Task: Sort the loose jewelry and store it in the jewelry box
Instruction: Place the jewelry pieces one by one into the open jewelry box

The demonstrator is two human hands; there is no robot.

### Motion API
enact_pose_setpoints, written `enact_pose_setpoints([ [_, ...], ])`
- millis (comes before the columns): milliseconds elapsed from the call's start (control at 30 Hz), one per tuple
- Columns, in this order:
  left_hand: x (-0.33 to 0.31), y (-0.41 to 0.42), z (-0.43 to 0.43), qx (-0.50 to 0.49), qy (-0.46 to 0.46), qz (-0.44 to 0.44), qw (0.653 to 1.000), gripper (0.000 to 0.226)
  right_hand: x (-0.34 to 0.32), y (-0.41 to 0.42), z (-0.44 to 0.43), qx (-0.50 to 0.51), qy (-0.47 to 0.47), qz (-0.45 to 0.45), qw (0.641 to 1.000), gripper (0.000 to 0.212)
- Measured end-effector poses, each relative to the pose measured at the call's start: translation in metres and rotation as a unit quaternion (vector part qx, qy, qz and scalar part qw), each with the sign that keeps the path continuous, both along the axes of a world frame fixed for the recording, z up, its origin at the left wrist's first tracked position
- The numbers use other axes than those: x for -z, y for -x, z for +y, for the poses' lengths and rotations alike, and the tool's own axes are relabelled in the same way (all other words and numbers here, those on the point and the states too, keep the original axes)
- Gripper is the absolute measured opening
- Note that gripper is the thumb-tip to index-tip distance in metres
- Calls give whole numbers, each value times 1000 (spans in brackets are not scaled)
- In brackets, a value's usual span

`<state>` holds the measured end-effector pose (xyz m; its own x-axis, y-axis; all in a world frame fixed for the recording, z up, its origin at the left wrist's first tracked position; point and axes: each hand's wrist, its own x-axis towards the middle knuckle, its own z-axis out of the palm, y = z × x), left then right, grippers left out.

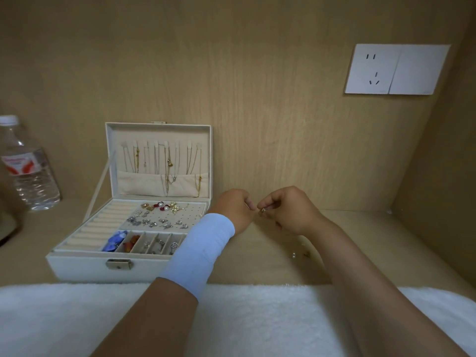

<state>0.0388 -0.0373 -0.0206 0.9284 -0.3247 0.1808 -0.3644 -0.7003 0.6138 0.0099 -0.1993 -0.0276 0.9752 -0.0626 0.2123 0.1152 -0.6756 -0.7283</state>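
Left hand [235, 210] and right hand [289, 211] meet just right of the open jewelry box [85, 266]. The right pinches a small gold piece [262, 210]; the left's curled fingers are at it, grip unclear. Looks like sorting 1 item; next, carry it across to a compartment, gently.

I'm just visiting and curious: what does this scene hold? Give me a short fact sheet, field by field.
Activity: sorting jewelry into a box
Jewelry box: open, lid upright, on the wooden shelf
Lid: necklaces hanging inside
Tray: earrings on the perforated panel
Right hand: pinches a small gold-coloured piece
Left hand: fingers curled beside that piece; grip unclear
Still loose: small bits by the right forearm
Nearby: water bottle, wall socket, white towel
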Motion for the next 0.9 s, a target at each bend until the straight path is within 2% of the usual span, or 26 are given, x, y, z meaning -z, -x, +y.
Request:
enact_pose_setpoints([
  [133, -13, 4, 26, 2, 6, -9, 1000, 18, -5, 3, 25, -38, 0, -40, 999, 22],
  [300, -22, 6, 69, 27, 42, -1, 999, 8, -7, 1, 55, -55, -10, -68, 996, 26],
  [400, -28, 1, 90, 25, 50, -3, 998, 4, -15, -1, 74, -40, -35, -83, 995, 17],
  [533, -35, -8, 113, 30, 62, -13, 998, 5, -29, -6, 98, -39, -58, -101, 992, 18],
  [633, -36, -11, 128, 33, 108, -20, 993, 8, -37, -13, 114, -51, -77, -104, 990, 17],
  [900, -41, -28, 166, 14, 188, -5, 982, 6, -44, -39, 153, -73, -23, -155, 985, 18],
])
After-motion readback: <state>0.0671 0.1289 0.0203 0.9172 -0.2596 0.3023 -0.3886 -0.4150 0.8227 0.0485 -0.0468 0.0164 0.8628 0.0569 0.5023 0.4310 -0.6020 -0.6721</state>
